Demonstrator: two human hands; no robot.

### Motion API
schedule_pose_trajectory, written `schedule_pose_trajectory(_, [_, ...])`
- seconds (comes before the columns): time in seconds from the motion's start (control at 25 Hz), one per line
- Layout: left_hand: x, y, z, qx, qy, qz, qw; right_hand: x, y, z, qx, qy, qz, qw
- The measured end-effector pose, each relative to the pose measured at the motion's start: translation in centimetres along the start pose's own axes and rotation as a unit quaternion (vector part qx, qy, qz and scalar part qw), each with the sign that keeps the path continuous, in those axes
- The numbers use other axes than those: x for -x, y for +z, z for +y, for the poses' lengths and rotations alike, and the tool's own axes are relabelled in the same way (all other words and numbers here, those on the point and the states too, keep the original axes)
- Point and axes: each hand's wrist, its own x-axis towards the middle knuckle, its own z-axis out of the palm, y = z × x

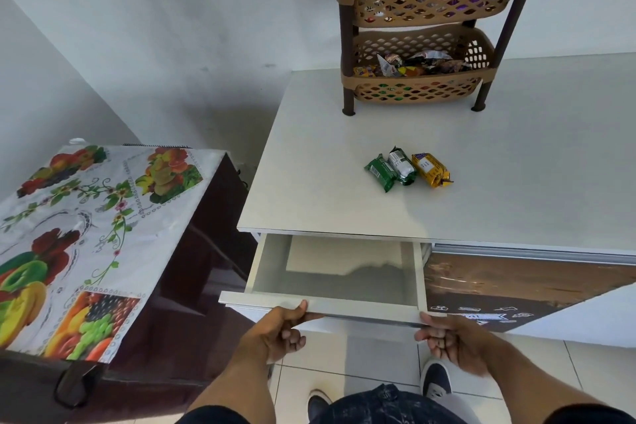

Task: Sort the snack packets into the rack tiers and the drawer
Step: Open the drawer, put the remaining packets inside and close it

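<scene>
A white drawer (268,263) stands pulled out under the white table (516,165), and nothing lies inside it. My left hand (280,329) grips the drawer's front panel (361,308) near its left end. My right hand (451,337) grips the same panel at its right end. On the tabletop lie three snack packets side by side: a green one (381,173), a green-and-white one (402,167) and a yellow one (430,169). A brown two-tier plastic rack (430,10) stands at the back of the table, with several packets in both the upper tier and the lower tier (413,89).
A dark cabinet covered by a fruit-print cloth (86,234) stands close on the left of the drawer. A white wall (172,27) runs behind the table. My feet stand on the tiled floor (361,365) under the drawer front. A brown printed panel (516,282) sits to the drawer's right.
</scene>
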Motion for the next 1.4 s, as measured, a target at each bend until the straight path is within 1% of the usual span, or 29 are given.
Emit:
schedule_pose_trajectory(0.12, [0.9, -0.2, -1.1, 0.001, -0.006, -0.002, 1.000, 0.7, -0.1, 1.0, -0.004, 0.020, -0.004, 1.000])
schedule_pose_trajectory(0.32, [1.5, -0.2, -1.1, -0.008, -0.015, -0.017, 1.000, 1.5, 0.3, 1.1, 0.007, 0.019, -0.015, 1.000])
schedule_pose_trajectory(0.4, [1.6, -0.6, -0.3, -0.047, -0.040, -0.037, 0.997, 2.0, 0.4, 0.2, 0.044, 0.038, -0.025, 0.998])
schedule_pose_trajectory(0.44, [1.8, -0.8, 0.4, -0.092, -0.066, -0.055, 0.992, 2.4, 0.2, -0.5, 0.086, 0.056, -0.031, 0.994])
schedule_pose_trajectory(0.48, [2.0, -0.9, 1.4, -0.157, -0.104, -0.078, 0.979, 2.7, -0.1, -1.4, 0.146, 0.080, -0.041, 0.985])
schedule_pose_trajectory(0.52, [2.2, -0.9, 2.7, -0.234, -0.150, -0.102, 0.955, 3.0, -0.4, -2.5, 0.217, 0.112, -0.054, 0.968])
schedule_pose_trajectory(0.6, [2.8, 0.0, 5.6, -0.372, -0.230, -0.133, 0.889, 3.7, -0.8, -5.2, 0.355, 0.192, -0.073, 0.912])
schedule_pose_trajectory(0.64, [3.0, 1.0, 7.2, -0.412, -0.246, -0.135, 0.867, 3.8, -0.7, -6.8, 0.412, 0.226, -0.076, 0.880])
schedule_pose_trajectory(0.68, [3.2, 2.4, 8.9, -0.434, -0.242, -0.129, 0.858, 4.0, -0.3, -8.5, 0.455, 0.247, -0.072, 0.852])
schedule_pose_trajectory(0.72, [3.2, 3.9, 10.5, -0.447, -0.216, -0.115, 0.860, 4.1, 0.4, -10.2, 0.485, 0.250, -0.063, 0.835])
schedule_pose_trajectory(0.76, [3.2, 5.5, 12.1, -0.459, -0.174, -0.093, 0.866, 4.1, 1.3, -11.9, 0.504, 0.240, -0.057, 0.828])
schedule_pose_trajectory(0.88, [2.6, 10.7, 16.5, -0.470, -0.001, -0.025, 0.882, 3.9, 4.0, -17.0, 0.532, 0.160, -0.059, 0.830])
schedule_pose_trajectory(0.92, [2.3, 12.2, 17.9, -0.464, 0.060, -0.006, 0.884, 3.8, 4.9, -18.7, 0.553, 0.125, -0.058, 0.822])
schedule_pose_trajectory(1.0, [1.5, 14.9, 20.1, -0.454, 0.181, 0.032, 0.872, 3.7, 6.4, -21.9, 0.596, 0.032, -0.021, 0.802])
schedule_pose_trajectory(1.04, [1.0, 16.1, 20.9, -0.450, 0.237, 0.055, 0.859, 3.5, 7.0, -23.3, 0.602, -0.034, 0.020, 0.798])
schedule_pose_trajectory(1.12, [-0.2, 18.5, 21.9, -0.425, 0.322, 0.114, 0.838, 2.6, 7.5, -25.6, 0.560, -0.184, 0.124, 0.798])
schedule_pose_trajectory(1.16, [-0.8, 19.6, 22.1, -0.404, 0.352, 0.135, 0.833, 2.1, 7.7, -26.6, 0.521, -0.256, 0.180, 0.794])
schedule_pose_trajectory(1.2, [-1.4, 20.8, 22.3, -0.386, 0.374, 0.144, 0.831, 1.6, 7.7, -27.2, 0.491, -0.309, 0.239, 0.778])
schedule_pose_trajectory(1.24, [-2.0, 21.8, 22.3, -0.383, 0.388, 0.145, 0.826, 1.1, 7.7, -27.6, 0.484, -0.336, 0.297, 0.752])
schedule_pose_trajectory(1.28, [-2.6, 22.7, 22.3, -0.399, 0.397, 0.147, 0.813, 0.6, 7.6, -27.9, 0.493, -0.338, 0.348, 0.723])
schedule_pose_trajectory(1.32, [-3.3, 23.4, 22.3, -0.426, 0.400, 0.153, 0.797, 0.0, 7.3, -28.2, 0.507, -0.329, 0.381, 0.700])
schedule_pose_trajectory(1.36, [-3.8, 23.9, 22.2, -0.448, 0.399, 0.158, 0.785, -0.4, 7.0, -28.5, 0.524, -0.314, 0.398, 0.684])
schedule_pose_trajectory(1.4, [-4.2, 24.2, 22.2, -0.460, 0.393, 0.158, 0.781, -0.8, 6.7, -28.9, 0.544, -0.292, 0.403, 0.675])
